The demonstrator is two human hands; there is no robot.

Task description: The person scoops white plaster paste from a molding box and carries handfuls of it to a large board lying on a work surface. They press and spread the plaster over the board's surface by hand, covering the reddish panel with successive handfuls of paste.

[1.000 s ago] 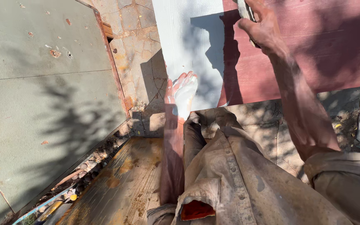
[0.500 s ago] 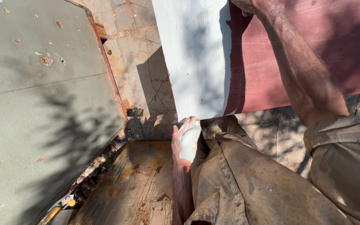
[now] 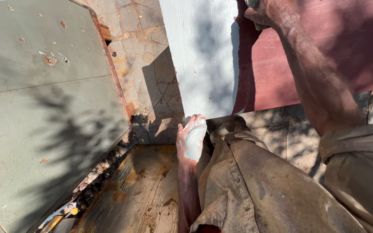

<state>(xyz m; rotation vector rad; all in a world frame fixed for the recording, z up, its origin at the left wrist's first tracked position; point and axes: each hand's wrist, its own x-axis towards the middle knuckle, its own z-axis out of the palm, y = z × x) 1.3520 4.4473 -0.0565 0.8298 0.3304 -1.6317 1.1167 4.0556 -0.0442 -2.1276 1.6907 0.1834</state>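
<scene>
Since a moment ago the right hand (image 3: 269,14) has slid along the top of the red board (image 3: 307,64), fist closed on a half-hidden tool, while the paint-smeared left hand (image 3: 191,139) hangs spread below the white-painted strip (image 3: 199,56).

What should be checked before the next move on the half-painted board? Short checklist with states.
1. Right hand gripping a tool at the board's top: ok; tool type: cannot tell.
2. Left hand clear of the wet grey strip: ok, it hangs open below the edge, palm smeared with paint.
3. Red board fully coated: not ok.
4. Board support: cannot tell.
5. Shirt clear of paint: ok.
</scene>
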